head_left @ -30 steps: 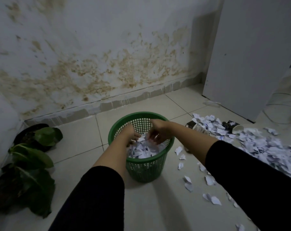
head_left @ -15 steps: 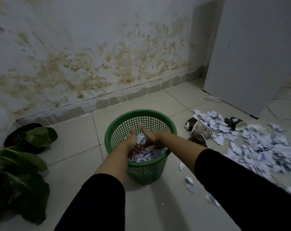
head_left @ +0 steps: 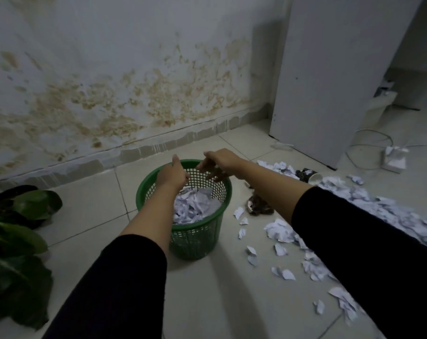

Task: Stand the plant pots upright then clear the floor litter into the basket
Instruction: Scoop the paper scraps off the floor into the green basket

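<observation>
I see left hand (head_left: 172,176) and right hand (head_left: 221,162) above round green plastic mesh basket (head_left: 197,233), fingers loose, spread, seemingly holding nothing. Torn white paper scraps (head_left: 195,206) lie inside, below fingertips. Scattered white paper litter (head_left: 354,199) on floor right of right fingers.

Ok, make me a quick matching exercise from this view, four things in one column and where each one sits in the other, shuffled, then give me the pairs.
Things:
1. green basket
2. leafy plant
3. big heap of torn paper
4. white door panel

Places:
A. spread over the floor tiles at right
B. standing at upper right
C. at the left edge, by the wall
D. centre of the floor, under both hands

Pairs: 1-D, 2-C, 3-A, 4-B
</observation>
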`<state>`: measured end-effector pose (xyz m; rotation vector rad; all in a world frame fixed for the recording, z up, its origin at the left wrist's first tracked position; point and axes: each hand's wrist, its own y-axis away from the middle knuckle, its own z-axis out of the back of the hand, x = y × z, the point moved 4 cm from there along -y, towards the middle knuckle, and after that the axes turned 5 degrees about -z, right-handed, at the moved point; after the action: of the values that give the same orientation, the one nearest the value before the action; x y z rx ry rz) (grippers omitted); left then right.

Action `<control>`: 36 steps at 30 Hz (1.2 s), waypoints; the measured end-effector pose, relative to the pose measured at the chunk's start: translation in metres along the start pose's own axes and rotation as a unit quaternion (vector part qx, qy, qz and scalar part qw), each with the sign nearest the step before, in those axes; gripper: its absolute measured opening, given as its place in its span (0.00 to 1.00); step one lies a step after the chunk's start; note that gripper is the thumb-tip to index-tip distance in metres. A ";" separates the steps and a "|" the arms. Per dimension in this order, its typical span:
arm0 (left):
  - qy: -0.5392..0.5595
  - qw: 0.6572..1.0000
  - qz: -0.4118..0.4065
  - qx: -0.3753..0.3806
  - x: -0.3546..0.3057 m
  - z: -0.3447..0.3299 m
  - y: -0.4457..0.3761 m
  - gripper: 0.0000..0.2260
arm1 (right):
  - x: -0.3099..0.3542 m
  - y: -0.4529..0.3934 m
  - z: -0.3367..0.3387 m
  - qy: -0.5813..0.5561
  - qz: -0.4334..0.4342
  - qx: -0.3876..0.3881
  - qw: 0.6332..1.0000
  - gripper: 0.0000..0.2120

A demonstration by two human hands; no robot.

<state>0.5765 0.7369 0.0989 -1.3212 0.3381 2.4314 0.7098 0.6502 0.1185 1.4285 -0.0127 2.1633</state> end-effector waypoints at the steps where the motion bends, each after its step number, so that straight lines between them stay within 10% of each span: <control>1: 0.032 0.999 -0.026 -0.014 -0.010 -0.005 0.002 0.32 | 0.000 0.008 0.012 -0.001 0.005 -0.011 1.000 0.25; 15: 0.198 0.960 -0.085 0.180 -0.061 -0.212 0.132 0.19 | -0.215 0.203 0.155 -0.070 -0.067 -0.276 0.956 0.18; 25: -0.040 0.956 -0.107 0.269 0.043 -0.327 0.263 0.12 | -0.445 0.402 0.109 0.035 -0.239 -0.599 0.764 0.13; 36: -0.007 0.959 -0.012 0.284 0.070 -0.346 0.283 0.14 | -0.542 0.383 0.063 0.140 -0.447 -0.457 0.756 0.28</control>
<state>0.6867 0.3656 -0.1341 -1.0354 0.9274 2.0848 0.7523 0.0717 -0.2098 0.3570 -0.2054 1.1941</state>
